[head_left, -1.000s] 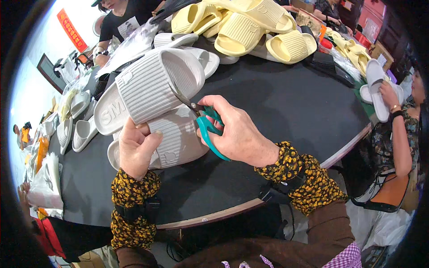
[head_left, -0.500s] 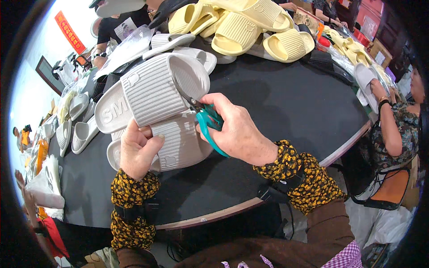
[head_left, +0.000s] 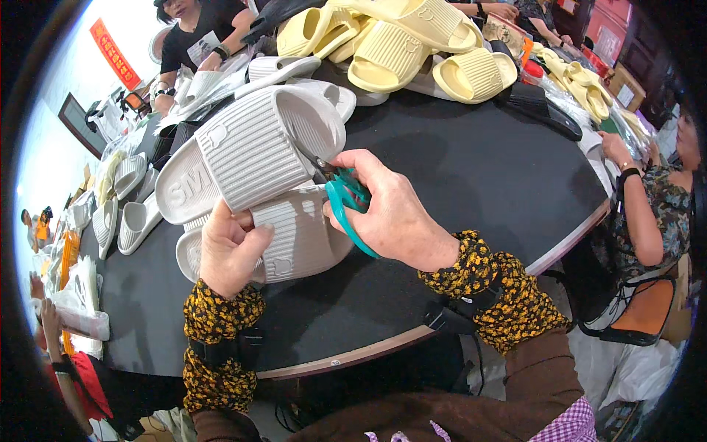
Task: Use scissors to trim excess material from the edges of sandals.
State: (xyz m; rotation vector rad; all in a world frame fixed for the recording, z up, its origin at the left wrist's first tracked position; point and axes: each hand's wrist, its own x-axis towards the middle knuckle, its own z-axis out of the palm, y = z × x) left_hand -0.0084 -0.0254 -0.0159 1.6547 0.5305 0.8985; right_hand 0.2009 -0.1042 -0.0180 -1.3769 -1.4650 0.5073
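Note:
My left hand [head_left: 230, 252] grips a pair of white ribbed slide slippers [head_left: 250, 151] from below, one stacked on the other [head_left: 298, 239], above the black round table [head_left: 456, 169]. My right hand [head_left: 390, 210] holds teal-handled scissors [head_left: 346, 200], fingers through the loops. The dark blades point left into the opening of the upper slipper's strap. Both forearms wear yellow-and-black flowered sleeve covers.
A heap of pale yellow slippers [head_left: 412, 44] lies at the table's far side. More white slippers [head_left: 125, 214] sit at the left. A person in black [head_left: 193, 37] sits across; another person's arm [head_left: 641, 206] reaches in at right beside an orange chair [head_left: 648, 309].
The slippers and both hands have shifted slightly toward me; the scissors stay at the upper slipper's strap opening.

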